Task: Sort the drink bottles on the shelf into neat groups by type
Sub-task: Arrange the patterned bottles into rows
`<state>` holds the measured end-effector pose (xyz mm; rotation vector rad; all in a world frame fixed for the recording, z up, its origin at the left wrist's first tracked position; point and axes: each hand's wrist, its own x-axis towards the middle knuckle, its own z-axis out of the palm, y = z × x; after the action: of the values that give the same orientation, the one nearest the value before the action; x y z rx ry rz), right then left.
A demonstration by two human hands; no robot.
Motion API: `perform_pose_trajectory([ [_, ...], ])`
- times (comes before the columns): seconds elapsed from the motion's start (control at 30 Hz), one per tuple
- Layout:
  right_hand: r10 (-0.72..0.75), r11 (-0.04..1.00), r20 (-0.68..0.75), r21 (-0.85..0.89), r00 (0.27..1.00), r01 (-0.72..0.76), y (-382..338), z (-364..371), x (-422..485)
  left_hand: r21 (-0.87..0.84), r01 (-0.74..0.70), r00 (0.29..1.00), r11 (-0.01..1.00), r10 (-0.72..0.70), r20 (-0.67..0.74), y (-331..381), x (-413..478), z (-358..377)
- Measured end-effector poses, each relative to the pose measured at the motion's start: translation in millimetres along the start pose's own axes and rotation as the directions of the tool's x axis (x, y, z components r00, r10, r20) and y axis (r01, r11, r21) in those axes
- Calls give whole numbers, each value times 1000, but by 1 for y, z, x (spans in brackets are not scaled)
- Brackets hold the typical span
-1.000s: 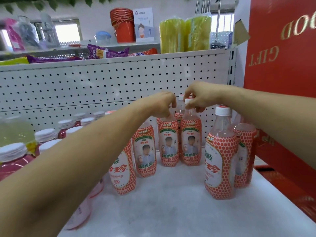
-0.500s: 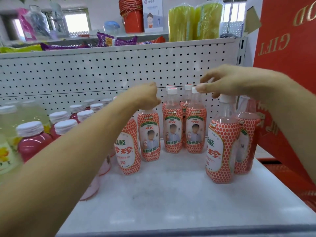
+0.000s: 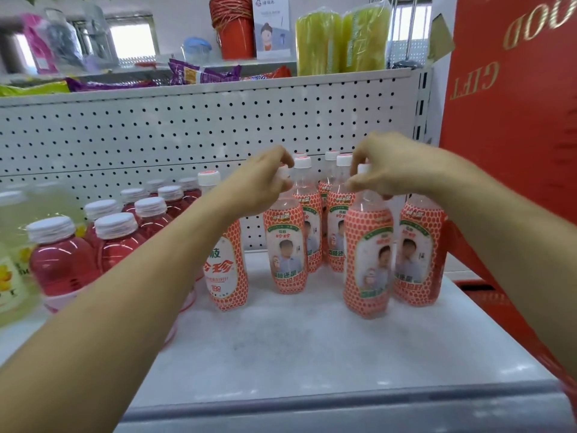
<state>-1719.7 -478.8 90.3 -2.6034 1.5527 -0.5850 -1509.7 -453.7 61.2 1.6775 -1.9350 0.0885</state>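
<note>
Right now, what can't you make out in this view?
Head view only.
- Cap of the middle bottle: mostly covered by the grip of the left hand.
- Top of the front right bottle: covered by the right hand.
- Yellow bottles: blurred, cut off by the left edge.
- Back-row bottles: count hidden behind the front ones.

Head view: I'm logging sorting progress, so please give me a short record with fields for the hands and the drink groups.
left hand: holds the top of the centre orange bottle
right hand: holds the top of the front right orange bottle
other orange bottles: upright, beside and behind
red drinks: grouped at left, white caps
yellow drinks: far left, blurred
shelf: white
</note>
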Motion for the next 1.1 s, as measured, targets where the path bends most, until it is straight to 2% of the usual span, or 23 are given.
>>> perform_pose_trajectory([
  [0.13, -16, 1000, -164, -24, 986, 12, -5, 20, 6, -126, -24, 1000, 992, 21, -23, 3, 2, 10],
  [0.23, -18, 996, -261, 80, 965, 40, 2, 36, -2, -297, -11, 998, 955, -7, -59, 2, -1, 21],
  [0.37, -27, 902, -169, 420, 985, 97, 20, 57, -18, -466, 35, 998, 884, -53, -24, -3, -10, 43],
  [0.43, -61, 885, -182, 446, 981, 137, 25, 62, -17, -498, 27, 998, 867, -54, -40, -5, -11, 49],
  [0.67, -83, 903, -249, 390, 965, 178, 23, 67, -4, -412, 6, 992, 911, -58, -114, 3, -6, 53],
  [0.97, -67, 918, -296, 356, 953, 175, 20, 76, -7, -413, -11, 988, 911, -55, -147, 5, -12, 56],
  [1.03, -72, 931, -314, 319, 947, 177, 19, 82, -12, -373, -10, 984, 928, -58, -171, 7, -16, 59],
  [1.1, -116, 950, -407, 222, 906, 221, 21, 90, -20, -262, -30, 970, 965, -35, -239, 7, -26, 65],
])
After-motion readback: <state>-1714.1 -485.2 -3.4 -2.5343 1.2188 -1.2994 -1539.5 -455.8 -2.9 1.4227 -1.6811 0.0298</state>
